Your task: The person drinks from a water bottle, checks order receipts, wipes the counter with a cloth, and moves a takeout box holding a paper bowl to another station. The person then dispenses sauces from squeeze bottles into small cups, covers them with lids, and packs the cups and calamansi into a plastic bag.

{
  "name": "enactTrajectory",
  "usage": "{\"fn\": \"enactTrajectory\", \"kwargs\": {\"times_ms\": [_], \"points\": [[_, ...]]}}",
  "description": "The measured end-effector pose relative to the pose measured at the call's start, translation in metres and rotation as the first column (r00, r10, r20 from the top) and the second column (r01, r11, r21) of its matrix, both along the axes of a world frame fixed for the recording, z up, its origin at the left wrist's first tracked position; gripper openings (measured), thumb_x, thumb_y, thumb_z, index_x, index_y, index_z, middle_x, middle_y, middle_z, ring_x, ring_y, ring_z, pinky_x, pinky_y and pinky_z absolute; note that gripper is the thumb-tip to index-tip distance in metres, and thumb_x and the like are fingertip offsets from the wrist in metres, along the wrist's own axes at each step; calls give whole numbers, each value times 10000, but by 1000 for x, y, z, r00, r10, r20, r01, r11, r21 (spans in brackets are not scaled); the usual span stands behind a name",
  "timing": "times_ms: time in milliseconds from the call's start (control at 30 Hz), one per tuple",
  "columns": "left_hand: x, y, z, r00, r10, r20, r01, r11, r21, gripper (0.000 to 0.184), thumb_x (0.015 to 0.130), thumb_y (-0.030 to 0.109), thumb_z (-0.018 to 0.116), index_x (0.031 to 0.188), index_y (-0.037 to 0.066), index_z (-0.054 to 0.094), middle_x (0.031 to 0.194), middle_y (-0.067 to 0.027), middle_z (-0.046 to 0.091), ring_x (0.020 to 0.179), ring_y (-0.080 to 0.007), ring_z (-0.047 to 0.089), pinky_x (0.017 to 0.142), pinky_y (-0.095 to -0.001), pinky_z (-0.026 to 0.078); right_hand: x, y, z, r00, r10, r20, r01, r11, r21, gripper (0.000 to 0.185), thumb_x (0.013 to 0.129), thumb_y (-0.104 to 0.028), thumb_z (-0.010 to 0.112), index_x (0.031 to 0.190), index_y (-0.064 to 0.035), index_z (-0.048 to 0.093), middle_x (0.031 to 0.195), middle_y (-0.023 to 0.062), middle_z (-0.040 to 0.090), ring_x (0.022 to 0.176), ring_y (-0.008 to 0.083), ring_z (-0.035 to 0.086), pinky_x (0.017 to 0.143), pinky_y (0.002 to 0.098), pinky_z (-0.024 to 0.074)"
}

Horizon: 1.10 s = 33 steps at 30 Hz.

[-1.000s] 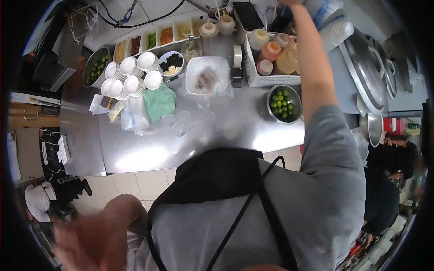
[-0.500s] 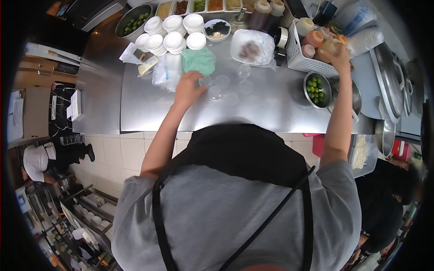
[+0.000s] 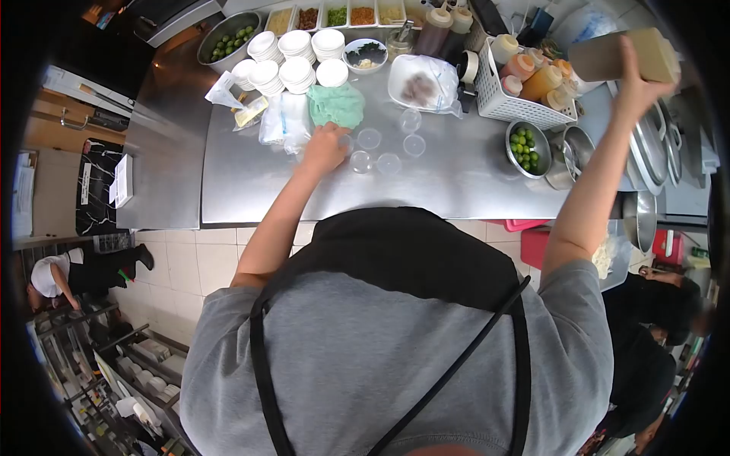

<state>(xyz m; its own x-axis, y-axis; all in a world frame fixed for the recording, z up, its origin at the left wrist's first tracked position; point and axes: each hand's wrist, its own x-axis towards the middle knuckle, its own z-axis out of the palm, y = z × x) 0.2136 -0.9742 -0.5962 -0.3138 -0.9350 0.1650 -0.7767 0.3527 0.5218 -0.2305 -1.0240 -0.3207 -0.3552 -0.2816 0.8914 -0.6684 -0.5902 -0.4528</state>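
Observation:
My right hand (image 3: 641, 90) is raised at the upper right, wrapped around a large squeeze bottle (image 3: 608, 57). The bottle lies nearly sideways in the air, with tan sauce inside. My left hand (image 3: 327, 146) is low on the steel counter, fingers curled at the rim of a small clear plastic cup (image 3: 347, 143). More clear cups stand to its right, among them one cup (image 3: 369, 138) and another cup (image 3: 388, 163). A crumpled green plastic bag (image 3: 336, 105) lies just beyond my left fingers.
A white basket (image 3: 525, 110) holds several sauce bottles. Before it stand a bowl of limes (image 3: 527, 150) and a metal pot (image 3: 572, 152). Stacked white dishes (image 3: 296, 74) and a bagged tray (image 3: 423, 82) are at the back. Other people are at both sides behind.
My right hand has lifted the squeeze bottle out of the basket, up and to the right, tipping it sideways. My left hand has shifted slightly right and its fingers have closed in.

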Motion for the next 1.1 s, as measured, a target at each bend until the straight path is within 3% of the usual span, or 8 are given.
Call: {"fn": "enactTrajectory", "kwargs": {"times_ms": [67,200,267,300,367,467,700,1100], "points": [[-2,0,-11,990,22,138,-29,998,56,335,667,65,614,1002,91,611,987,-146,556,932,-309,516,809,-382,445,24,3,-15,997,62,-44,-66,992,-105,760,599,-144,813,1165,37,340,1141,143,430,1035,195,451,893,302,371],[4,-11,14,996,-3,90,-14,984,179,349,704,80,613,1051,88,583,1038,-129,544,990,-280,505,815,-385,446,67,22,-57,978,178,106,-206,889,409,758,574,-247,812,1147,21,394,1072,144,505,953,229,519,826,352,425],[14,-15,29,569,387,-725,243,763,599,402,773,115,604,1157,55,503,1152,-126,502,1044,-273,500,850,-399,431,90,30,-69,962,268,-45,-215,853,476,761,577,-189,796,1193,-6,388,1091,146,521,981,222,526,831,349,430],[16,-16,34,570,387,-725,241,765,598,402,773,115,604,1157,55,503,1152,-126,502,1044,-273,500,850,-399,431,101,32,-73,962,269,-44,-217,853,474,761,577,-189,796,1193,-6,388,1091,146,521,981,222,526,831,349,430],[18,-18,41,87,402,-912,535,753,383,470,828,167,564,1237,13,390,1201,-138,469,1118,-270,462,882,-399,428,122,35,-83,885,350,-307,-174,860,480,759,586,-152,774,1226,-32,385,1137,145,509,1035,253,508,856,354,424],[6,-24,50,-22,433,-901,590,734,338,497,854,201,528,1259,-13,336,1225,-176,443,1141,-305,444,914,-394,423,150,45,-84,729,399,-556,-6,816,578,786,556,-85,739,1259,-154,397,1131,118,501,1035,326,470,884,383,398],[-13,-25,79,19,460,-888,579,718,385,445,893,241,471,1228,-34,370,1189,-208,447,1114,-338,459,927,-437,415,179,36,-105,324,359,-876,146,895,421,778,560,16,654,1267,-197,407,1088,91,506,1004,268,475,864,384,389],[-26,-15,82,74,606,-792,490,670,558,392,907,233,439,1169,-56,408,1125,-250,480,1049,-360,508,879,-463,451,191,30,-103,152,252,-956,95,959,268,495,649,-78,575,1125,-209,546,805,40,529,811,200,525,714,333,414]]}}
